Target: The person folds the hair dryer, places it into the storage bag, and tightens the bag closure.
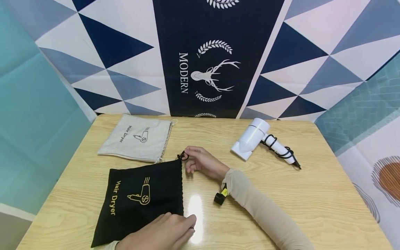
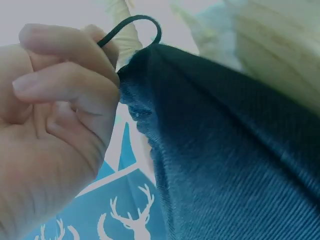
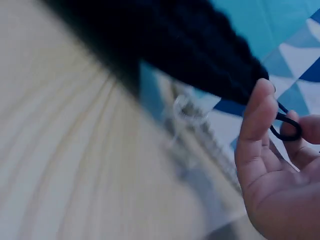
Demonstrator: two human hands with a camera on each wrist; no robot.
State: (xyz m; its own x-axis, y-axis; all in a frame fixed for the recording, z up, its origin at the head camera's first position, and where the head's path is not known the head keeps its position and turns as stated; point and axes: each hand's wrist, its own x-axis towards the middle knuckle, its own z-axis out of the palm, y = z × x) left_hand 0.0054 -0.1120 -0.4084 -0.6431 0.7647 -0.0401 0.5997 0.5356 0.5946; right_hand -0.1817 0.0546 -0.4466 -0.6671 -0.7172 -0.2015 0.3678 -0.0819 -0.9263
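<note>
A black drawstring bag [image 1: 165, 187] printed with a yellow hair dryer and the words "Hair Dryer" lies at the left front of the table. At its far mouth corner, my right hand [image 1: 204, 162] pinches a thin black drawstring loop [image 3: 299, 131] between thumb and fingers. My left hand [image 1: 159, 232] is over the near mouth corner. In the left wrist view, this hand [image 2: 65, 100] has curled fingers pinching the other black drawstring loop [image 2: 145, 18]. The bag's gathered mouth edge runs between both hands.
Behind the black bag lies a beige drawstring bag [image 1: 131, 139] with a similar dark print. To the right on the wooden table [image 1: 312, 208] is a white hair dryer [image 1: 253, 137], its black cord [image 1: 282, 152] wound round the handle. A patterned cloth [image 1: 131, 52] hangs behind.
</note>
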